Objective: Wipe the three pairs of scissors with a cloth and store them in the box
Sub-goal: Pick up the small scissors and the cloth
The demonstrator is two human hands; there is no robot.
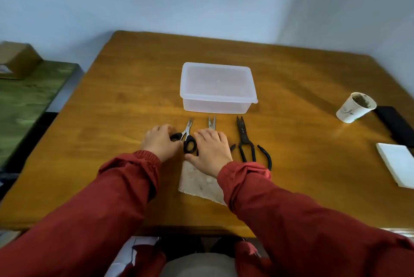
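Three pairs of scissors lie in a row on the wooden table [112, 108], in front of a translucent plastic box [217, 106] with its lid on. My left hand [160, 142] curls its fingers over one handle loop of the small black-handled scissors [189, 140] at the left. My right hand [212, 152] lies flat over the handles of the middle scissors [212, 123], so only their steel blades show. The all-black iron scissors [245, 140] lie untouched at the right. A beige cloth [197, 183] lies nearer me, partly under my right wrist.
At the right side of the table stand a tilted paper cup [355, 107], a black flat object [394, 124] and a white pad [396, 164]. A green surface [29, 102] with a cardboard box [15, 59] is left of the table.
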